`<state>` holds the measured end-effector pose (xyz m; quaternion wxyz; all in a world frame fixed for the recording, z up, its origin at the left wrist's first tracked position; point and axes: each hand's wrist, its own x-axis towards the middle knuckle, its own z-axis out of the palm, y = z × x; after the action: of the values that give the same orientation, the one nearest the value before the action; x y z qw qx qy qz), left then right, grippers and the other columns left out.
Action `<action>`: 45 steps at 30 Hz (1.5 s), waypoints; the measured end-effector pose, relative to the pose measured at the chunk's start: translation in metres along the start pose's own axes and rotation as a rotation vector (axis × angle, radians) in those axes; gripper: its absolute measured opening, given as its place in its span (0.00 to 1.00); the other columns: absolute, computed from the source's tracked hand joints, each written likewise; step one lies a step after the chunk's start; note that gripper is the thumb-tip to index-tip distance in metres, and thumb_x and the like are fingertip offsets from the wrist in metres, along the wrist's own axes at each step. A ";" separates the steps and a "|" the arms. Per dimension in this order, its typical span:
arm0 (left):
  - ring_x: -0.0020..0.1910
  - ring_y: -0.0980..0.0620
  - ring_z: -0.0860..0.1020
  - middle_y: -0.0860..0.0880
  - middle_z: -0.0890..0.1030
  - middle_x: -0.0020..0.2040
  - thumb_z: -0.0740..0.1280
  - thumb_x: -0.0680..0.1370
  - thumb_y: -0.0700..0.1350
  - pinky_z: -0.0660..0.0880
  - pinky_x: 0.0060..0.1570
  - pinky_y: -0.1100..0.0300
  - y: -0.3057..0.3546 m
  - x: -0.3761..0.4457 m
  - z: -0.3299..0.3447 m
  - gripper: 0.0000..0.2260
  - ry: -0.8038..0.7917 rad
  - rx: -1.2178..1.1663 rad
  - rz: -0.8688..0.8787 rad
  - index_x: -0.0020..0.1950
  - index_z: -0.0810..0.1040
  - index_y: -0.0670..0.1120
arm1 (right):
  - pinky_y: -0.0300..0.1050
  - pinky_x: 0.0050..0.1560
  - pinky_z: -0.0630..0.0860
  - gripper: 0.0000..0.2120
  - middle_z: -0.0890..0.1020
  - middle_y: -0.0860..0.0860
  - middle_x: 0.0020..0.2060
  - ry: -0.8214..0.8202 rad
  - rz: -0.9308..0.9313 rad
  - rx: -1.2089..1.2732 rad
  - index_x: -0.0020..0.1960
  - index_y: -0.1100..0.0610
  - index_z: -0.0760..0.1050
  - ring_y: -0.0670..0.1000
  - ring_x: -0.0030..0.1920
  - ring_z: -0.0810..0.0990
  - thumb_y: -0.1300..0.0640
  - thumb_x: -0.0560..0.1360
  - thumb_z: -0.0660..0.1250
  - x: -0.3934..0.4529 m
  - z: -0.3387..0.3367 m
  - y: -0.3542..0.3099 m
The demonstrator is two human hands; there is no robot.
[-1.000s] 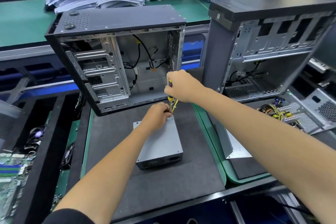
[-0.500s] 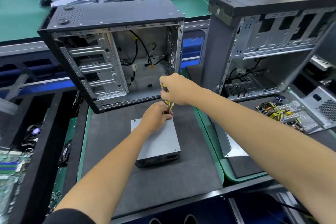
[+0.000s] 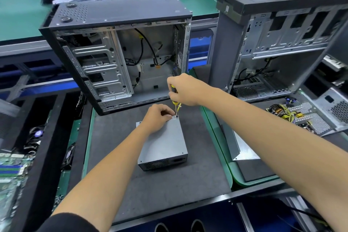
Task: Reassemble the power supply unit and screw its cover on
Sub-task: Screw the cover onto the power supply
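Meanwhile the right hand had sunk lower, its grip wrapped round the screwdriver, tip on the PSU corner just below. Beside it, the left hand pinched there; judging so, a cover screw was going in.
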<state>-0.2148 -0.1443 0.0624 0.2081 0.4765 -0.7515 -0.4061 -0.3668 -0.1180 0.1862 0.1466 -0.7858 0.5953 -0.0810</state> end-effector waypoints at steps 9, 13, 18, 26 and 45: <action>0.41 0.59 0.74 0.52 0.78 0.43 0.72 0.73 0.41 0.66 0.40 0.73 0.002 0.001 0.008 0.05 0.012 0.062 0.020 0.40 0.79 0.50 | 0.48 0.35 0.73 0.05 0.75 0.51 0.34 0.021 0.010 0.022 0.46 0.59 0.71 0.52 0.33 0.74 0.57 0.77 0.62 0.002 0.004 -0.003; 0.42 0.54 0.75 0.51 0.79 0.43 0.71 0.75 0.42 0.68 0.43 0.64 0.000 0.002 0.008 0.04 -0.005 0.082 0.029 0.41 0.78 0.50 | 0.46 0.34 0.72 0.05 0.75 0.51 0.34 0.031 0.011 0.040 0.45 0.58 0.70 0.52 0.33 0.74 0.57 0.78 0.62 0.002 0.005 -0.003; 0.42 0.52 0.75 0.52 0.78 0.41 0.68 0.75 0.39 0.69 0.44 0.62 -0.003 0.005 0.006 0.07 -0.015 0.078 0.021 0.40 0.77 0.49 | 0.50 0.36 0.74 0.06 0.77 0.53 0.37 0.030 0.009 0.041 0.47 0.60 0.70 0.55 0.36 0.76 0.57 0.78 0.62 0.002 0.005 -0.004; 0.42 0.52 0.74 0.54 0.78 0.40 0.69 0.75 0.38 0.70 0.46 0.60 -0.006 0.007 0.003 0.07 -0.039 0.081 0.011 0.40 0.77 0.49 | 0.49 0.37 0.74 0.06 0.78 0.54 0.38 0.032 -0.002 0.046 0.46 0.59 0.71 0.55 0.36 0.77 0.56 0.78 0.62 0.003 0.008 -0.004; 0.40 0.55 0.75 0.53 0.80 0.38 0.66 0.76 0.38 0.68 0.40 0.66 -0.010 0.000 -0.004 0.06 0.107 0.129 -0.034 0.40 0.78 0.47 | 0.40 0.27 0.64 0.04 0.78 0.50 0.33 0.102 0.079 0.085 0.41 0.57 0.71 0.47 0.28 0.72 0.58 0.73 0.63 0.005 0.002 0.004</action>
<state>-0.2069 -0.1480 0.0566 0.2099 0.5225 -0.7557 -0.3344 -0.3685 -0.1237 0.1829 0.1521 -0.7495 0.6288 -0.1404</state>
